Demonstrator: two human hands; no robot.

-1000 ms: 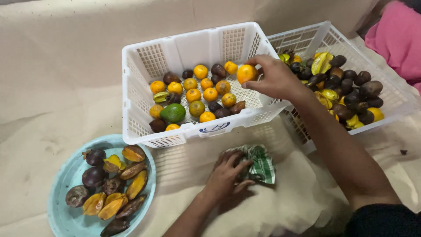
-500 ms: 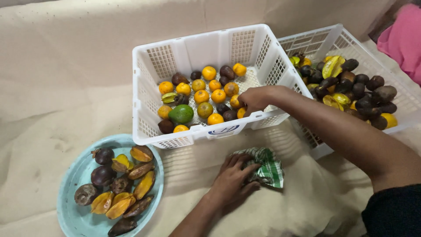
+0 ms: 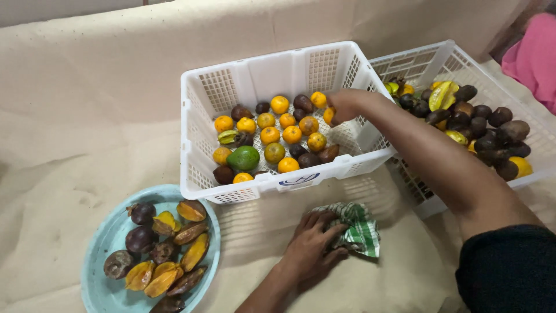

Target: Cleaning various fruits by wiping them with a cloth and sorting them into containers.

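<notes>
My right hand (image 3: pixel 346 105) reaches into a white plastic crate (image 3: pixel 231 191) and is closed around an orange fruit (image 3: pixel 330 115) at the crate's right side. The crate holds several orange fruits (image 3: pixel 291 134), dark brown fruits (image 3: pixel 303 103) and a green fruit (image 3: pixel 243 157). My left hand (image 3: pixel 311 246) rests flat on the beige cloth in front of the crate, its fingers on a crumpled green-and-white checked cloth (image 3: pixel 358 230).
A second white crate (image 3: pixel 440 61) at the right holds dark, yellow and green fruits. A light blue plate (image 3: pixel 107 243) at the lower left carries dark fruits and cut yellow-orange pieces. Beige cloth covers the surface. Pink fabric (image 3: pixel 536 58) shows at the far right.
My right hand moved from the crate's right rim down into the crate with the orange fruit. The left hand stays on the checked cloth. The view shifted slightly.
</notes>
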